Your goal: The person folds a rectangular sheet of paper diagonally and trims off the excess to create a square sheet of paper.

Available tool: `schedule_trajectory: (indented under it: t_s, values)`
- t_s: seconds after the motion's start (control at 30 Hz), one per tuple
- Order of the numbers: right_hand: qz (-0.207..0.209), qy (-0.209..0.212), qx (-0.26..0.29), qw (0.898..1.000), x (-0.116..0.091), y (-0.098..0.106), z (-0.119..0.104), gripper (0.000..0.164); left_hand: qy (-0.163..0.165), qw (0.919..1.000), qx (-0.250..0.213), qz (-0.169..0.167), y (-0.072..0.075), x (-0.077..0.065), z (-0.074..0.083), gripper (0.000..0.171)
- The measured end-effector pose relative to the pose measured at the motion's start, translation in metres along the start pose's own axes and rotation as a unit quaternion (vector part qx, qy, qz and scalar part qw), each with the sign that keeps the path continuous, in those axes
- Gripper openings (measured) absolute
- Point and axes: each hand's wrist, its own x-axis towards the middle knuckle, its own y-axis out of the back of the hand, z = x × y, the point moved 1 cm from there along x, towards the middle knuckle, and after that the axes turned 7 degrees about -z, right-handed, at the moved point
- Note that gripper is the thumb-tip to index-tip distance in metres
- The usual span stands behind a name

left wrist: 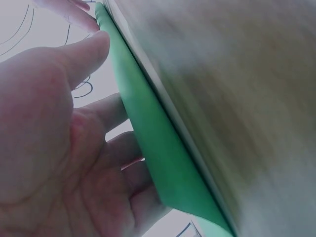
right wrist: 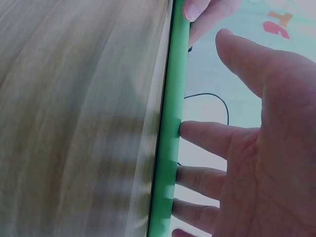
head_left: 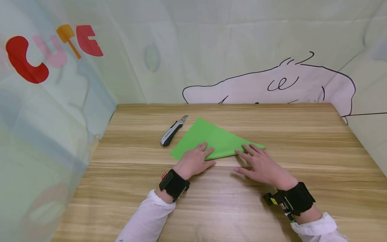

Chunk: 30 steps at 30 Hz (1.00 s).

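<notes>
A green sheet of paper [head_left: 208, 134], folded over into a rough triangle, lies on the wooden table with its folded edge toward me. My left hand [head_left: 193, 162] rests on its near left part, fingers spread and thumb close to the folded edge. At the right end, my right hand [head_left: 261, 164] touches the paper with its fingertips, its thumb apart over the table. In the left wrist view, the green paper [left wrist: 143, 118] slants past the left fingers. The right wrist view shows the right fingertips [right wrist: 190, 129] against the paper's rounded fold [right wrist: 170, 118].
A grey and black utility knife [head_left: 174, 131] lies just left of the paper, its blade pointing away from me. The wooden table [head_left: 127, 188] meets a printed cloth backdrop [head_left: 169, 50] at its far edge. A wrist camera is strapped to each arm.
</notes>
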Motion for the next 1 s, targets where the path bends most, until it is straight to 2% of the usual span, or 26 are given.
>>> schedule_trajectory:
  t_s: [0.43,0.8,1.0]
  values:
    - [0.006,0.007,0.009,1.000,0.0014,-0.0004,-0.0009,0.073,0.001,1.0000,0.003,-0.007,-0.0006,0.0009,-0.0011,0.062]
    - [0.002,0.001,0.004,1.000,0.0021,-0.0027,-0.0010,0.071,-0.016,0.9991,0.035,-0.014,0.0004,-0.0016,0.0017,0.064]
    - [0.004,0.005,0.001,1.000,0.0019,-0.0028,-0.0013,0.068,-0.013,0.9989,0.045,-0.008,-0.0009,-0.0023,0.0033,0.063]
